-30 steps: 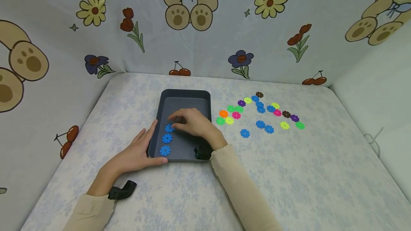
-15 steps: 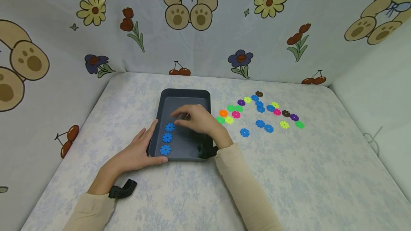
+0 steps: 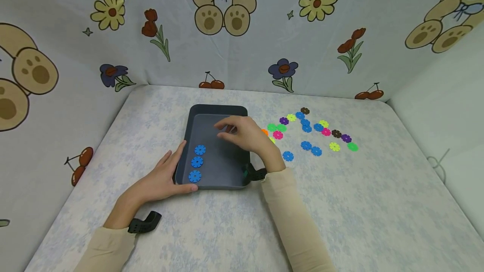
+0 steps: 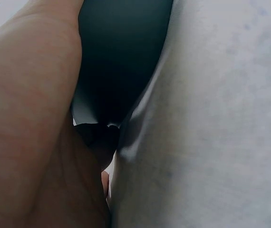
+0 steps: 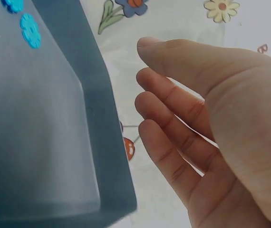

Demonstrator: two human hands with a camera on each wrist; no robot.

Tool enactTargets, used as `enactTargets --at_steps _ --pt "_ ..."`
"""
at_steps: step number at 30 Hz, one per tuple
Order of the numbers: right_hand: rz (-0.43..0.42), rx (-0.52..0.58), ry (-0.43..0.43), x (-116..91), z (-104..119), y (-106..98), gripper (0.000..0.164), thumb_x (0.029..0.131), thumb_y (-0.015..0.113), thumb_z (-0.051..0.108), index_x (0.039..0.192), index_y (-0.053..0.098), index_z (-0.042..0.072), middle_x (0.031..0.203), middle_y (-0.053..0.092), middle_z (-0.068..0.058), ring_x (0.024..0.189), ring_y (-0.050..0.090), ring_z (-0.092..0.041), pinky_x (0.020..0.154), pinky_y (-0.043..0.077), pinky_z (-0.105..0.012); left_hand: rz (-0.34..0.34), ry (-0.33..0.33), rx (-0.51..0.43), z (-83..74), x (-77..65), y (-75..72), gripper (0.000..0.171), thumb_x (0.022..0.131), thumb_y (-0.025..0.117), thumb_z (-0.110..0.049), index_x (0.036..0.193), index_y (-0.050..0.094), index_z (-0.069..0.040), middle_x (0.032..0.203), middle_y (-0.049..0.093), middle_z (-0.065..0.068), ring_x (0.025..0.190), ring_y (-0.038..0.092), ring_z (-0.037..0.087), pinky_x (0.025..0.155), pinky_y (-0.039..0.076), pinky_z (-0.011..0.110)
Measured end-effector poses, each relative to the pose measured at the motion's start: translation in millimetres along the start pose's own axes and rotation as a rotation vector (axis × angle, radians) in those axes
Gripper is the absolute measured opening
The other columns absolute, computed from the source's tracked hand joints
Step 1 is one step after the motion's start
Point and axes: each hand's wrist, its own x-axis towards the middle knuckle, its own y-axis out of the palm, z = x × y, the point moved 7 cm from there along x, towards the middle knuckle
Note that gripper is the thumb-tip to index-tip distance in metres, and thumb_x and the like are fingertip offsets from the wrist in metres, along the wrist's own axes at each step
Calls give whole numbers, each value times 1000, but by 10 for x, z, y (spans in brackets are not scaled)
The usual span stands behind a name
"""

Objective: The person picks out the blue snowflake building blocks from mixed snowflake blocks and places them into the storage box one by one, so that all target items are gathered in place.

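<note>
A dark grey rectangular tray (image 3: 223, 179) lies on the table, with three blue notched discs in a column along its left side: a near one (image 3: 194, 176), a middle one (image 3: 197, 162) and a far one (image 3: 200, 150). My left hand (image 3: 159, 186) rests against the tray's near left corner, fingers straight along the left wall and thumb at the front edge. Over the tray's right side hovers my right hand (image 3: 243, 133), fingers loosely bent, apart from the discs. The right wrist view shows nothing between its thumb and fingers (image 5: 166, 147).
Right of the tray, several loose discs are scattered on the table, among them a pink one (image 3: 277, 135), a brown one (image 3: 305, 111), a yellow one (image 3: 334, 147) and a blue one (image 3: 288, 156). A printed cloth (image 3: 242, 53) hangs behind the table.
My right hand has moved away from the far blue disc, right and slightly back across the tray, leaving that disc in the column. The left hand has stayed in place.
</note>
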Motion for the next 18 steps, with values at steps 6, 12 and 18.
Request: enactTargets --at_steps 6,12,18 --pt "-68 -14 32 -59 -99 -144 29 99 72 21 126 75 10 120 74 -8 99 68 -19 93 57 -38 0 1 -5 -6 -7 -1 130 80 80 -66 164 -15 -36 174 4 15 155 -4 53 111 15 84" --pt "-142 -11 42 -130 -189 -285 29 99 72 17 127 73 8 120 73 -12 96 68 -21 90 58 -41 -3 4 -7 -11 -12 -1 131 80 80 -66 164 -14 -36 174 5 15 156 -4 53 111 15 83" --pt "-165 -20 81 -177 -287 -368 31 100 71 19 129 72 8 121 72 -13 101 67 -23 92 58 -41 -6 13 -10 -12 -16 0 131 80 81 -65 165 -14 -35 174 4 14 155 -4 53 111 15 83"
